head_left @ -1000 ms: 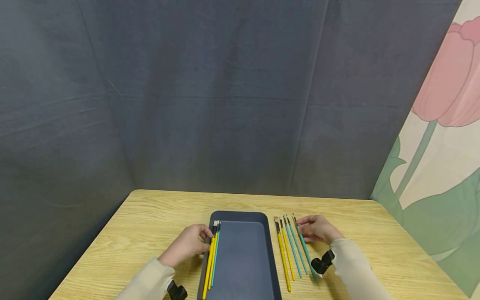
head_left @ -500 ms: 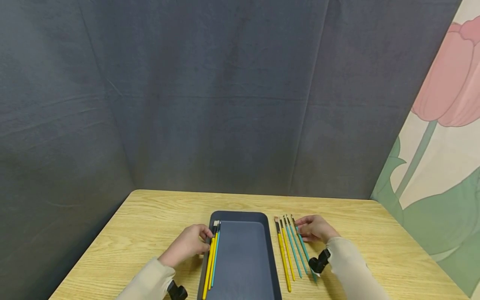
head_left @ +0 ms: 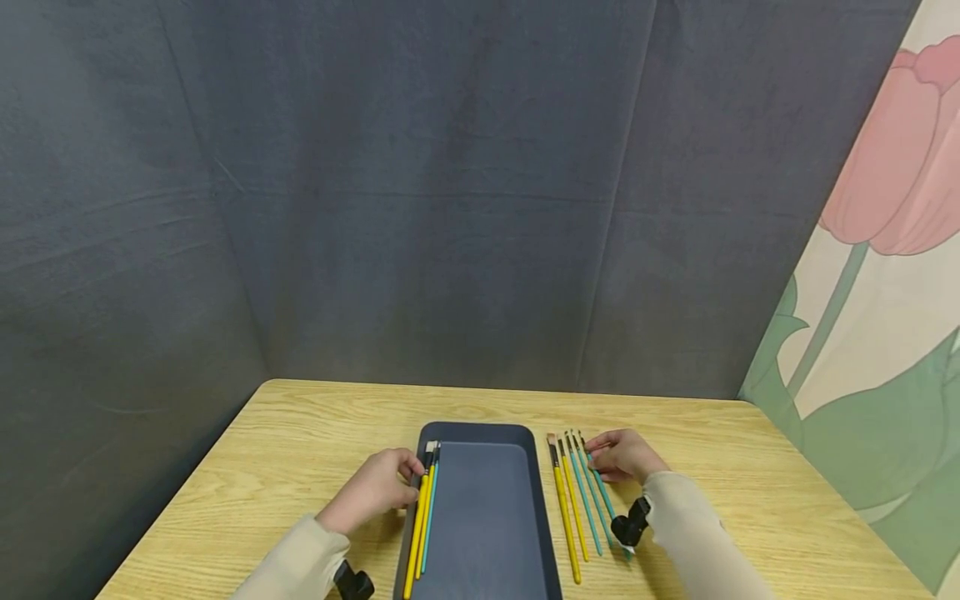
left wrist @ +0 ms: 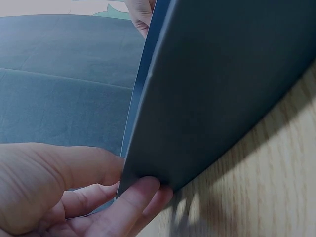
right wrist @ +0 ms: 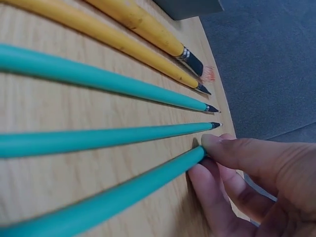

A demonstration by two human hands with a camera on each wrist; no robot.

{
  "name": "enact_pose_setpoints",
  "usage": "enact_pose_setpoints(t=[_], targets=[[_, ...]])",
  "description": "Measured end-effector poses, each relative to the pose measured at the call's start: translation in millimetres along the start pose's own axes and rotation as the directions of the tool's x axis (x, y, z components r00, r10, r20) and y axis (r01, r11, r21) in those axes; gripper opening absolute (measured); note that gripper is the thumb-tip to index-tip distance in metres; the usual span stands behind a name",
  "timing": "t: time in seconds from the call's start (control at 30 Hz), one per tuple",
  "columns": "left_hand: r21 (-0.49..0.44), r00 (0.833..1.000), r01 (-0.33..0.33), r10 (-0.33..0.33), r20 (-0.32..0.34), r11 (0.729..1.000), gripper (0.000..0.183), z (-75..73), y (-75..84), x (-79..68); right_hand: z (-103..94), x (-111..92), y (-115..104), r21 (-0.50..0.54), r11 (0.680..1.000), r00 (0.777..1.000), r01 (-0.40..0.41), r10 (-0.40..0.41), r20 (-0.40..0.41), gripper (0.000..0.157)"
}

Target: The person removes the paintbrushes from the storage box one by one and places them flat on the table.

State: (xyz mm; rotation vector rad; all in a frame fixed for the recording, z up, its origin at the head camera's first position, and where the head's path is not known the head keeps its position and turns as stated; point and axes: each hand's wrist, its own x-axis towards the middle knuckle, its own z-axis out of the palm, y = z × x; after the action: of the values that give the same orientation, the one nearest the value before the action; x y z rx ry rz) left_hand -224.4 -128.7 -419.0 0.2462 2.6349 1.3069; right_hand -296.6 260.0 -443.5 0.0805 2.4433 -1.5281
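Observation:
My left hand (head_left: pixel 378 487) holds the left side wall of the dark grey tray (head_left: pixel 487 517). In the left wrist view its thumb lies at the rim and the other fingertips press on the outer wall (left wrist: pixel 207 89). On the right, my right hand (head_left: pixel 628 457) pinches the rightmost teal paintbrush (right wrist: pixel 123 197) near its bristle end, between thumb and fingers; the bristles are hidden behind them in the right wrist view. Left of it lie two more teal paintbrushes (right wrist: pixel 108 136) and two yellow ones (right wrist: pixel 143 24), in a row on the table.
Along the tray's inner left side lie two yellow paintbrushes (head_left: pixel 417 533) and a teal one (head_left: pixel 431 521). The wooden table (head_left: pixel 322 417) ends at a dark grey curtain (head_left: pixel 450 250). A tulip-painted wall panel (head_left: pixel 885 333) stands at the right.
My right hand has shifted a little to the left, and the bristle end of the teal paintbrush it pinches has come nearer the other brushes. The left hand and tray have stayed put.

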Motion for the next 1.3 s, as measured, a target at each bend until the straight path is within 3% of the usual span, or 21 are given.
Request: enact_pose_setpoints(t=[1.0, 1.3], targets=[[0.005, 1.0, -0.021, 0.021, 0.005, 1.0, 0.026, 1.1, -3.6, 2.0, 1.2, 1.6, 3.9, -0.035, 0.999, 1.0, 0.008, -0.009, -0.014, 0.027], [0.005, 1.0, -0.012, 0.012, -0.009, 1.0, 0.026, 1.7, -4.1, 1.1, 2.5, -1.7, -1.8, 0.016, 0.999, 0.998, -0.039, 0.04, -0.038, 0.027]])
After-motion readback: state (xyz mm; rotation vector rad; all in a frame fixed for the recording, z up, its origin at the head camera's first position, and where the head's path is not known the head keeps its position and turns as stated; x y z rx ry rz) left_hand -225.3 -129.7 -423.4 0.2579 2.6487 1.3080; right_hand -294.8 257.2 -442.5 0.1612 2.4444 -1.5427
